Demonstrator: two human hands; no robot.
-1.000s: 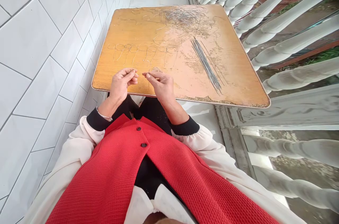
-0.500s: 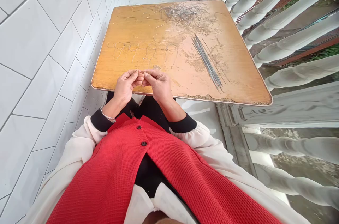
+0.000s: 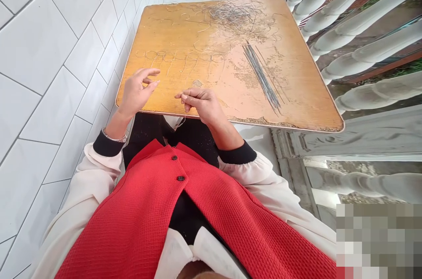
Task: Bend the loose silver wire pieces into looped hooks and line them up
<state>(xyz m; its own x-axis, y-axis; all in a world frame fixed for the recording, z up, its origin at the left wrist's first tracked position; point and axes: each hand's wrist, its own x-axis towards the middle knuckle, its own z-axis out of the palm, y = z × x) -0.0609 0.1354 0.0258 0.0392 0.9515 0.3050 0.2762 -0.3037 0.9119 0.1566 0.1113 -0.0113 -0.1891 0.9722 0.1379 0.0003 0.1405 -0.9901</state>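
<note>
My left hand hovers over the left front part of the wooden table, fingers apart and holding nothing. Close to the front edge, my right hand pinches a thin piece of wire between thumb and fingertips; its end hangs down below them. A row of wire loops with tails lies on the table beyond my hands. To the right of my right hand is a bundle of straight grey wires. A tangled heap of bent wires lies at the back.
A white tiled wall runs along the left. White balusters stand close on the right, beyond the table's edge. The tabletop is worn and peeling around the wire bundle. My legs are under the front edge.
My hands were together, fingertips meeting near the front edge. The left hand has let go and moved left with its fingers spread, while the right stays near its place with the wire.
</note>
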